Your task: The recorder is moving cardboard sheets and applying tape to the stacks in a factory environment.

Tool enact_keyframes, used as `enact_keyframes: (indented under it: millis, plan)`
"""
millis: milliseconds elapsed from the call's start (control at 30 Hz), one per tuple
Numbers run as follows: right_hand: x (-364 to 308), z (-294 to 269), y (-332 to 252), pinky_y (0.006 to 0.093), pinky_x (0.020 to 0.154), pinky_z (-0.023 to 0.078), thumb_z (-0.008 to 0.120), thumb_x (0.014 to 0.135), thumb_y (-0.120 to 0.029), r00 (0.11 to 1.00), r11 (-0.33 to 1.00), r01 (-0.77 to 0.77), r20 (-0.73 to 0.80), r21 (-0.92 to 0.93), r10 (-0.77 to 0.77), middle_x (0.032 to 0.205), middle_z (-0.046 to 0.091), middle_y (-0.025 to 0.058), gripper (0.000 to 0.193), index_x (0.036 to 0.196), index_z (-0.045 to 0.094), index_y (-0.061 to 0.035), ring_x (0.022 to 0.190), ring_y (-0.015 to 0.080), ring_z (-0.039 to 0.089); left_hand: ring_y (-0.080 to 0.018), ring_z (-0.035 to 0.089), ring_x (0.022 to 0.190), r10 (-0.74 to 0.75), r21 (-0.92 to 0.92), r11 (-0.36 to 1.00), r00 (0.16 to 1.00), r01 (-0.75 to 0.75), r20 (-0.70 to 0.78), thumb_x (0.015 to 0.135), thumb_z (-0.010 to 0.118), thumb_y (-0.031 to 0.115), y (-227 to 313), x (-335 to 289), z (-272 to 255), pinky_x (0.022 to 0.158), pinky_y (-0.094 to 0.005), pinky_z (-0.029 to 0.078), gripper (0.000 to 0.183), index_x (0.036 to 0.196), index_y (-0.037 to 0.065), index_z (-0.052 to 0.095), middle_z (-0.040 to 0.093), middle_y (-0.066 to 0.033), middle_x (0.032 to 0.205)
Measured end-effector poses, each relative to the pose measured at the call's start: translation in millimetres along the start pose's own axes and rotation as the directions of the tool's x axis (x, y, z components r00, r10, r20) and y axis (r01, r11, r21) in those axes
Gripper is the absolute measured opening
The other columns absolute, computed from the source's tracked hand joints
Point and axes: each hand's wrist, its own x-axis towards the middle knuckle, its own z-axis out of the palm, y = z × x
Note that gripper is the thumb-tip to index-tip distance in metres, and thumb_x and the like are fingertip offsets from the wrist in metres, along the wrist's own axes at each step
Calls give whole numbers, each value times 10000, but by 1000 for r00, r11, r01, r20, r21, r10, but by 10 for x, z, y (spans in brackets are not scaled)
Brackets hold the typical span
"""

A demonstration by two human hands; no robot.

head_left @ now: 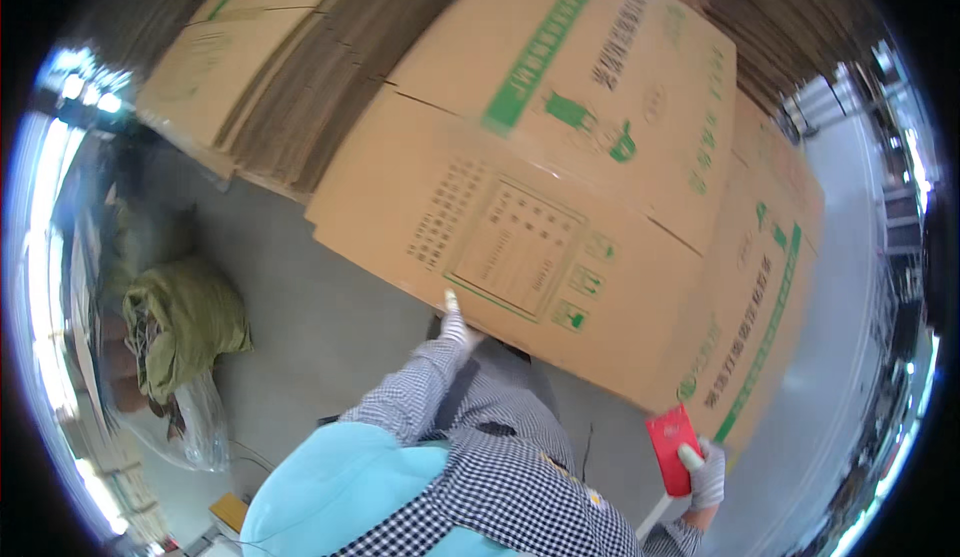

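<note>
A large flattened cardboard box (560, 172) with green and dark print lies before me, its near edge slanting across the view. My left hand (457, 327), in a pale glove, grips that near edge; the thumb is on top and the other fingers are hidden beneath. Off the box's near right corner, my right hand (707, 472), also gloved, is closed round a flat, red, rectangular object (670, 447). The kind of this object does not show clearly. A white strip (653, 517) appears just below it.
Stacks of flattened cardboard (290, 87) stand at the far left, with more brown sheets (790, 17) at the far right. A green woven sack (190, 317) and a clear plastic bag (205, 427) rest on the grey floor (300, 307) at left.
</note>
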Motion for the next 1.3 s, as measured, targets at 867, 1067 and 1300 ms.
enact_keyframes:
  millis: [867,1067,1300]
  plan:
    - [-316,2690,-2192,341,758,526,693,854,-385,991,839,-32,124,544,-43,898,659,117,451,1118,630,-24,865,273,619,-214,617,1036,824,-116,346,243,-931,511,899,650,336,4129,-3938,2525,929,-347,484,431,1185,16,621,660,-86,1126]
    - [-315,3136,-2681,343,771,524,693,853,-388,984,846,-118,176,521,29,912,661,118,466,1134,626,-23,877,274,619,-241,600,990,911,103,387,397,-916,109,779,795,146,5648,-2986,2776,904,-386,482,454,1157,-42,628,659,-132,1125]
    - [-325,3253,-2780,345,786,522,694,852,-392,969,803,-246,151,543,195,929,663,120,482,1152,622,-21,891,275,619,-273,598,1068,902,124,426,432,-896,23,816,760,240,7075,-2639,3024,965,-372,464,552,1235,-71,582,631,-163,1221]
